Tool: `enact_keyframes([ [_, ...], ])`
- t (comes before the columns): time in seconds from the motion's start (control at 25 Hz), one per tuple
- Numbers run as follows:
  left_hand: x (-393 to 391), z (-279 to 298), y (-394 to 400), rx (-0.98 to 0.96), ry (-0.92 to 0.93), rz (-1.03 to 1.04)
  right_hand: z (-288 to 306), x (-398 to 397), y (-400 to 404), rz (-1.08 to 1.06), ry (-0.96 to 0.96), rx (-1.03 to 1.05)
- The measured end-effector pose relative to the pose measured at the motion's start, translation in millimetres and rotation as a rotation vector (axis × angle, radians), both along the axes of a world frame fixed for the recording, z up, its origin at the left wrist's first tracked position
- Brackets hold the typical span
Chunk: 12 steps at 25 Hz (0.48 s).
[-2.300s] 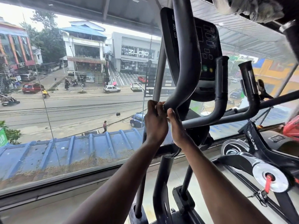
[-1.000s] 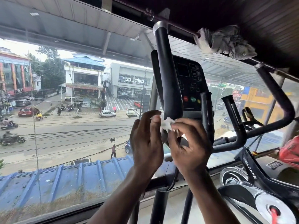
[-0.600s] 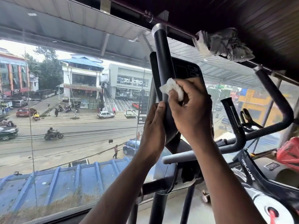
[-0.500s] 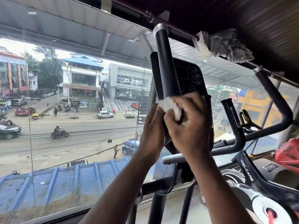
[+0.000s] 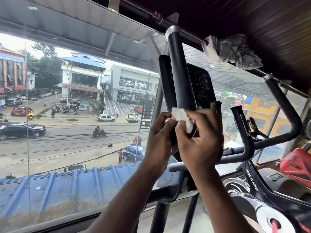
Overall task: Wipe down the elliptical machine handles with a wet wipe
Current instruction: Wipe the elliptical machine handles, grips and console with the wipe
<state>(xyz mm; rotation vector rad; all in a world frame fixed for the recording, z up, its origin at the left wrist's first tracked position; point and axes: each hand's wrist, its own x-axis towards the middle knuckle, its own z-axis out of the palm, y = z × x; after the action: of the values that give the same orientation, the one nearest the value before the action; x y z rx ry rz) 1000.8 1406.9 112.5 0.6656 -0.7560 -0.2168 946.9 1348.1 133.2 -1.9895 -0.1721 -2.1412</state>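
1. Our right hand pinches the wet wipe between thumb and curled fingers; the white wad shows above the knuckles, pressed to the near face of the tall handle.

2. Our left hand has its fingers curled round the same handle from the left, just beside the wipe, so each hand's grip is closed on something: the right on the wipe, the left on the bar.

3. The handle's long axis runs nearly upright, tilting slightly as it rises to its silver end cap close under the ceiling. The grip sits low on its black sleeve, so the bare stretch lies straight above the wipe, in front of the console.

4. We judge the coming stroke has to travel along that axis, upward, with the right hand leading since it carries the wipe; the left is best placed to steady the bar.

5. The other handles lie to the right: a short curved one and a longer looped bar, both well apart from the wipe and nearer our right hand.
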Motion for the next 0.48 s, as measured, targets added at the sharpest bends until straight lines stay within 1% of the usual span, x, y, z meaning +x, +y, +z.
enact_keyframes([
  [0.08,5,-8,7,-0.062,0.035,-0.003,-24,-3,14,-0.069,0.0,-0.065],
  [0.16,16,-17,17,-0.126,0.128,-0.04,-44,3,30,-0.019,0.082,-0.062],
  [0.2,24,-22,22,-0.122,0.178,-0.025,-53,8,38,0.037,0.148,-0.024],
  [0.24,32,-29,28,-0.076,0.235,0.017,-62,16,47,0.095,0.227,0.054],
  [0.28,42,-37,33,0.001,0.286,0.076,-69,26,53,0.15,0.316,0.181],
  [0.36,57,-52,47,0.121,0.351,0.143,-82,54,56,0.295,0.495,0.503],
  [0.4,64,-59,54,0.17,0.36,0.163,-88,70,56,0.372,0.565,0.648],
  [0.48,77,-73,67,0.243,0.323,0.179,-98,96,55,0.493,0.628,0.843],
])
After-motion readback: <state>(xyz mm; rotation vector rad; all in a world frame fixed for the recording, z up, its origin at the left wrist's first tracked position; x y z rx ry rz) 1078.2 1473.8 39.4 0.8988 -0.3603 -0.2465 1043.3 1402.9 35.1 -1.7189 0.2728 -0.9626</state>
